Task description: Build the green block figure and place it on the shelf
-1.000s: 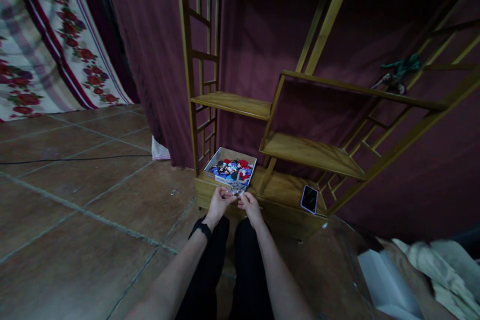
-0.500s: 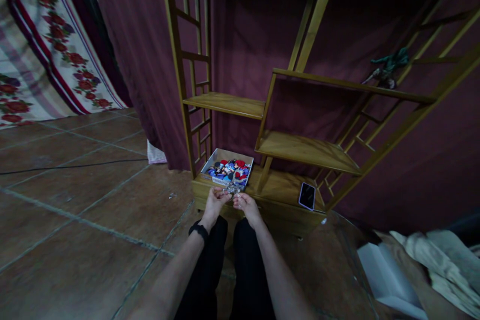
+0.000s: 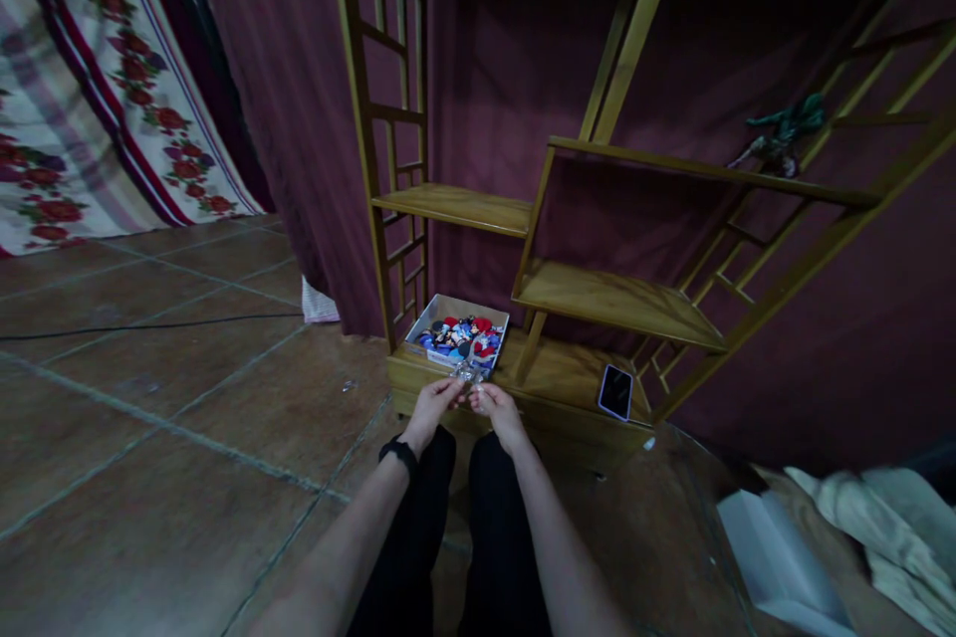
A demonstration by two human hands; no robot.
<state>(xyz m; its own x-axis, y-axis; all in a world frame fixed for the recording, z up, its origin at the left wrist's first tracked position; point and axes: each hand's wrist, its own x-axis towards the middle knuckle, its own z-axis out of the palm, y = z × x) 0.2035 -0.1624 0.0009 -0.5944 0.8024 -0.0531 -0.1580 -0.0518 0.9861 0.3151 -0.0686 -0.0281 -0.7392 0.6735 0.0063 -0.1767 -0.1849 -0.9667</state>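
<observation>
Both bare forearms stretch forward and converge, the left hand [image 3: 433,405] and the right hand [image 3: 498,409] meeting fingertip to fingertip, each grip pinched closed with knuckles up and thumbs turned inward.

My left hand [image 3: 431,405] and right hand [image 3: 499,408] pinched 1 small clear item [image 3: 469,376] (too blurred to identify) beside the toy-filled box [image 3: 448,303].

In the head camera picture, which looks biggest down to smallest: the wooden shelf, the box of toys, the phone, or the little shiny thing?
1. wooden shelf
2. box of toys
3. phone
4. little shiny thing, pinched between left hand and right hand; partly covered, so it may match the phone.
</observation>
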